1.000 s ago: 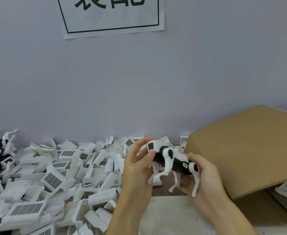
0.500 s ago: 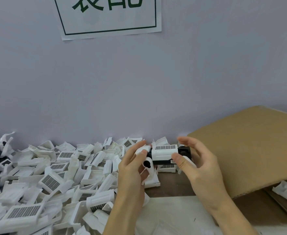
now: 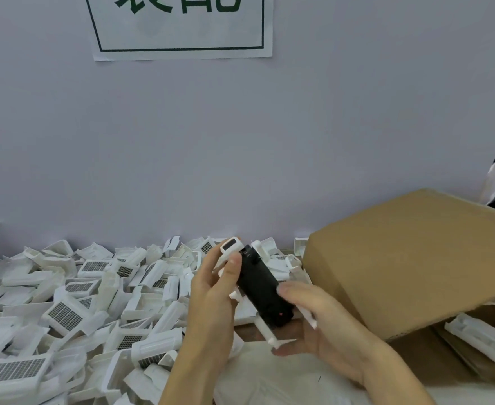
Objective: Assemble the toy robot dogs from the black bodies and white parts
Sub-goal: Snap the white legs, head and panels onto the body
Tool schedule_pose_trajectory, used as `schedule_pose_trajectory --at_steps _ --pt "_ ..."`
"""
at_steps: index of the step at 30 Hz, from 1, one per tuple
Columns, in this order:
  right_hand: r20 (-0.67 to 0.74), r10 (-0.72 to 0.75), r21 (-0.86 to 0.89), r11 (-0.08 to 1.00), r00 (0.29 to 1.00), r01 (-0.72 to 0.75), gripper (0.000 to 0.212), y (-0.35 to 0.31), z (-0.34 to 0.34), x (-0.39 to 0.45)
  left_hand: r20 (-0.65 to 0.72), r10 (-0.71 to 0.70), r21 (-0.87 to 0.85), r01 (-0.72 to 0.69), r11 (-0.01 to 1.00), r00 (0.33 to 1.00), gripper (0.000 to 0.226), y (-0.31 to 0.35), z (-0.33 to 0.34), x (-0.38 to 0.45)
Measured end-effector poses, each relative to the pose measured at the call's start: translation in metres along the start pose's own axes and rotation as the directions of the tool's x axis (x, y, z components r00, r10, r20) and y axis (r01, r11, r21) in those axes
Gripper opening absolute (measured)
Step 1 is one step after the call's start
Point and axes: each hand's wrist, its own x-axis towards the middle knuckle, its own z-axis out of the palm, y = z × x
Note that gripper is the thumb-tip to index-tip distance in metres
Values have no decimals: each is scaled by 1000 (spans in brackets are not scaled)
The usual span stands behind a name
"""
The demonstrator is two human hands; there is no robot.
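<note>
Above the near middle of the counter (image 3: 269, 372), just in front of the heap of white parts (image 3: 94, 299), I am holding one toy robot dog (image 3: 259, 287) between both hands, turned belly-up so its black underside is facing me. My left hand (image 3: 211, 290) is gripping the head end, thumb pressing along the side beside the white head, fingers wrapping behind. My right hand (image 3: 322, 320) is cradling the tail end, fingers curling round the rear and over a white leg. So each grip is clamped on the dog, not slack.

I am judging this to be a check of the fitted piece before moving on. To do it well, I am thinking I should be keeping the thumbs on the black body rather than on the thin legs, which look likely to flex or pop out under a squeeze. Rolling it slowly between the hands should be letting me see each leg joint sitting flush. The cardboard box (image 3: 410, 267) is lying just beside my right hand, toward the counter's right edge, so I am watching the rear legs against its corner.
</note>
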Motion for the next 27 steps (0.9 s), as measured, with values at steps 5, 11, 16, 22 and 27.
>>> schedule_pose_trajectory --at_steps 5,11,16,22,27 --pt "102 72 -248 968 992 -45 32 -3 2 -6 -66 -11 116 19 993 998 35 -3 -1 1" --pt "-166 -159 7 987 973 162 22 -20 5 -6 -59 -77 -53 74 996 995 48 1 3 6" --pt "-622 -338 190 809 706 556 20 -66 -16 -20 -57 -96 86 100 991 994 42 -5 9 9" --pt "-800 -313 369 416 512 831 29 -136 -73 -56 -67 -139 120 146 982 988 42 -7 9 11" --pt "-826 -298 267 540 478 798 55 -140 -89 -69 -78 -159 187 171 967 984 36 -6 14 9"
